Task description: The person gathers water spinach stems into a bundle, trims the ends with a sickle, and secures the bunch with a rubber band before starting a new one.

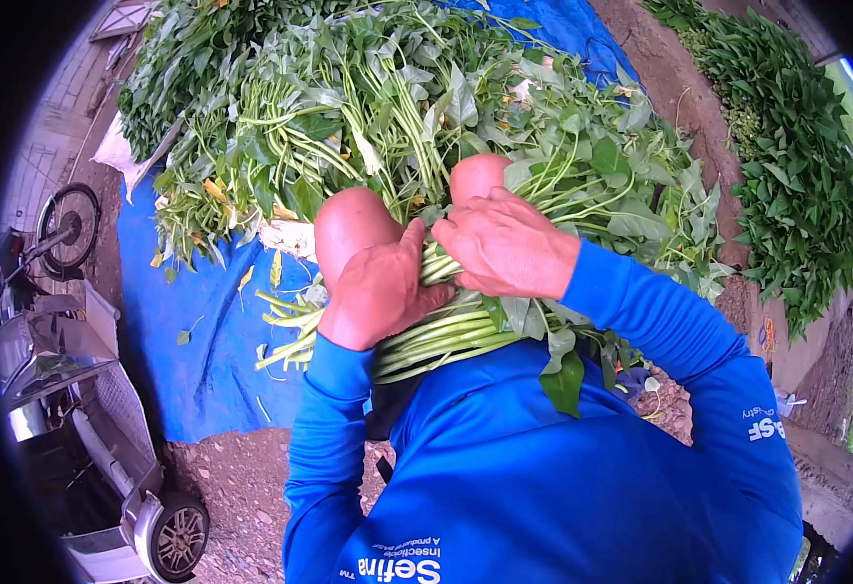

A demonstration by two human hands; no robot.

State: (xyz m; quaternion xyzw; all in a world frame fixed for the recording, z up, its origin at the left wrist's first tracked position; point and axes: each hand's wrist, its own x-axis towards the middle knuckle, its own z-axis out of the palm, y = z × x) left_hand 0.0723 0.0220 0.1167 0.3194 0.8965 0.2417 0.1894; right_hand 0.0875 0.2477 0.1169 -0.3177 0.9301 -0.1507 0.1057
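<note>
A thick bundle of water spinach [446, 336] lies across my lap, its pale cut stem ends to the left and its leaves hanging to the right. My left hand [378, 287] is closed over the stems beside my left knee, thumb pointing right. Close against it, my right hand [506, 243] has its fingers curled down onto the same stems near my right knee. The fingertips are partly hidden among the greens. Just beyond my knees spreads a large heap of loose water spinach [397, 117], with long stems and some yellowed leaves.
A blue tarp [193, 341] lies under the heap. To the right is another long pile of dark green leaves [786, 185]. A vehicle with a small wheel [179, 535] stands at the lower left, with another wheel [68, 232] above it. Bare gravelly ground [241, 487] shows below the tarp.
</note>
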